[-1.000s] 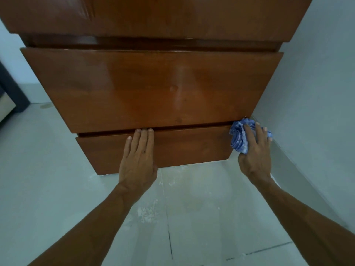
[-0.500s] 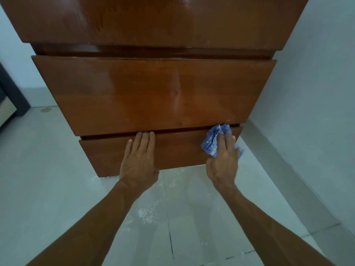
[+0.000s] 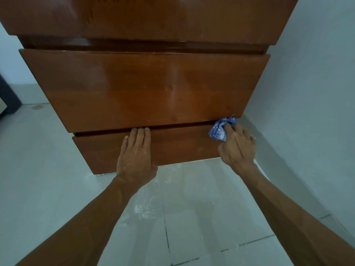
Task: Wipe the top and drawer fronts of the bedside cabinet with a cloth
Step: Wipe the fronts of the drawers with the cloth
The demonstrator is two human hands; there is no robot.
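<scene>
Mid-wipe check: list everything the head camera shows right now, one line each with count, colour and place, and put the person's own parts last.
bedside cabinet: one, glossy reddish-brown wood, fills the top and centre, against the wall on the right.
upper drawer front: one, reddish-brown, middle of the cabinet.
lower drawer front: one, reddish-brown, bottom of the cabinet, just above the floor.
cloth: one, blue and white, crumpled, pressed to the right end of the lower drawer front.
floor: pale grey tiles with dark joints and whitish specks, below the cabinet.
wall: pale grey, right side.
dark object: one, at the left edge, mostly cut off.
left hand: one, flat on the lower drawer front, fingertips at its top edge.
right hand: one, holding the cloth.
</scene>
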